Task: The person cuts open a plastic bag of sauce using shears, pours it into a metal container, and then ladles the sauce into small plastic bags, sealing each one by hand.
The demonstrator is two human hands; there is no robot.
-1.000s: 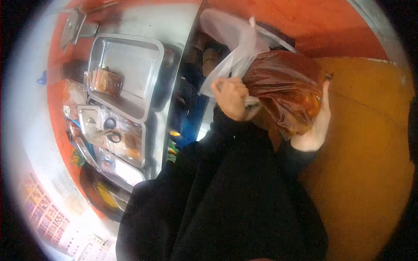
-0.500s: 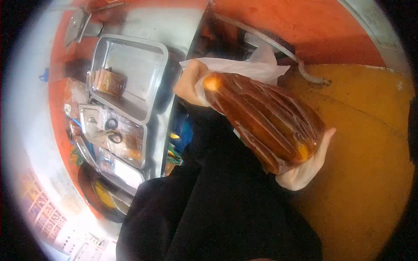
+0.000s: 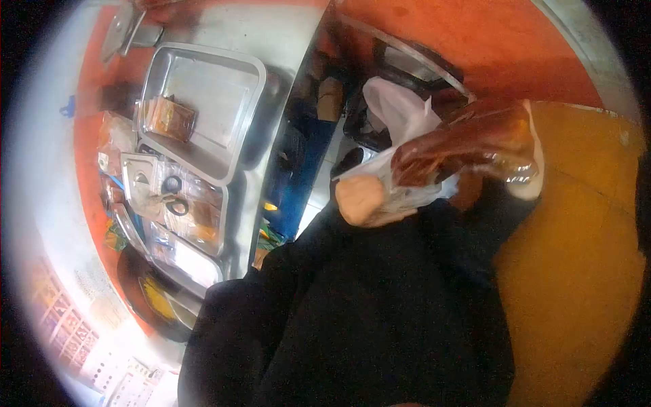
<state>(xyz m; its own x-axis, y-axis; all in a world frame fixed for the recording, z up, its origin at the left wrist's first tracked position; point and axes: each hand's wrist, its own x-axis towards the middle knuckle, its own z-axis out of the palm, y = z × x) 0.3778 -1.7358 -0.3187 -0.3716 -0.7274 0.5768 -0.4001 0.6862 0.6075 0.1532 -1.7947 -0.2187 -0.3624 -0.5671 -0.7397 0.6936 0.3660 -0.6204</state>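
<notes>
A clear plastic bag of glossy reddish-brown contents (image 3: 461,146) is held in front of my black clothing, slanting up to the right. What exactly fills it I cannot make out. My left hand (image 3: 361,201) is a fist around the gathered, whitish plastic at the bag's lower left end. At the opposite end, my right hand (image 3: 534,166) grips the bag from the outer side, its fingers partly hidden behind it. Behind the bag, a pale pinkish-white plastic bag (image 3: 400,112) hangs at a dark container.
On the steel counter at left stand a deep metal tray (image 3: 261,78) holding a wrapped brown block (image 3: 169,119), black-handled scissors (image 3: 175,197) on packets, and a dark pan (image 3: 135,292). A blue denim leg (image 3: 308,169) shows beside the counter. Orange-brown floor (image 3: 583,237) lies at right.
The brown-filled bag has moved up and right and turned. My left hand has shifted right and down, my right hand up. More of the pale bag, dark container and denim leg shows.
</notes>
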